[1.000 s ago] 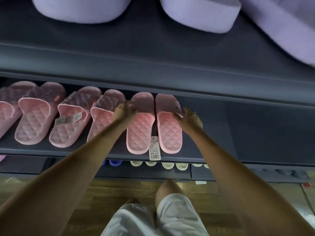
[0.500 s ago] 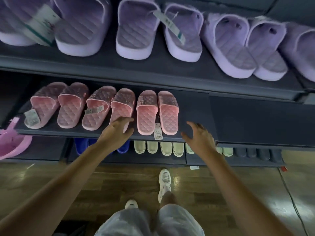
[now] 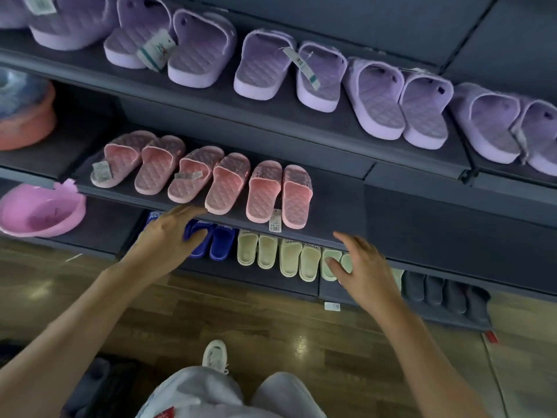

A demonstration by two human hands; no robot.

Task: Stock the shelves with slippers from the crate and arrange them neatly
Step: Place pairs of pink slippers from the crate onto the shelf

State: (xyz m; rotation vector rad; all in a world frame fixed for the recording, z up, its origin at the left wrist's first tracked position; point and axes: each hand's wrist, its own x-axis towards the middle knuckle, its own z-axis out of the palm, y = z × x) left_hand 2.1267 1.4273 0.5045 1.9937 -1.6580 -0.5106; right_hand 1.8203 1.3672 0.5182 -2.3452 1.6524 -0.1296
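Both grips open and empty: left hand (image 3: 168, 236), right hand (image 3: 361, 267); six pink slippers (image 3: 211, 179) shelved.

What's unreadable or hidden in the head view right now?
- Crate: not identifiable; a dark shape at the bottom-left edge is cut off.
- Price tag on the pink slippers: print too small.
- Blue slippers: partly behind the left hand.
- Green slippers: partly behind the right hand.
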